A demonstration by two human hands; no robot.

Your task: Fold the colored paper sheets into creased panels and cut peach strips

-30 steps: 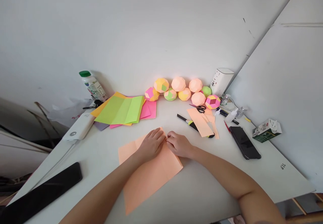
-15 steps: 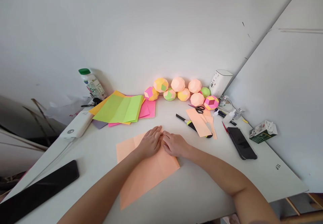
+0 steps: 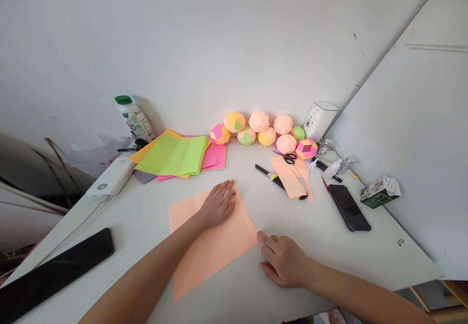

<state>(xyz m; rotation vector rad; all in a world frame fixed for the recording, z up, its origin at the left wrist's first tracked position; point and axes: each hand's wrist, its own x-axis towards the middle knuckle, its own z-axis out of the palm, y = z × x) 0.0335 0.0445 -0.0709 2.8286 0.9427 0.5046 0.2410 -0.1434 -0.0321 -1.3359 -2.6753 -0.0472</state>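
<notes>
A peach sheet of paper (image 3: 215, 246), folded over, lies on the white table (image 3: 321, 246) in front of me. My left hand (image 3: 219, 204) rests flat on its far corner, fingers stretched out together, pressing it down. My right hand (image 3: 283, 260) sits at the sheet's right corner near the front, its fingertips touching the paper's edge, fingers extended and holding nothing.
Coloured paper sheets (image 3: 175, 156) lie at the back left beside a bottle (image 3: 133, 119) and a white power bank (image 3: 111, 178). Several paper balls (image 3: 259, 131) line the wall. Scissors (image 3: 290, 158), peach strips (image 3: 288, 178), a phone (image 3: 349, 207), a small carton (image 3: 380, 192) stand right. A black slab (image 3: 54, 275) lies front left.
My right hand has slid from beside the left hand down along the sheet's right edge to its near corner. The left hand has stayed pressing the far corner.
</notes>
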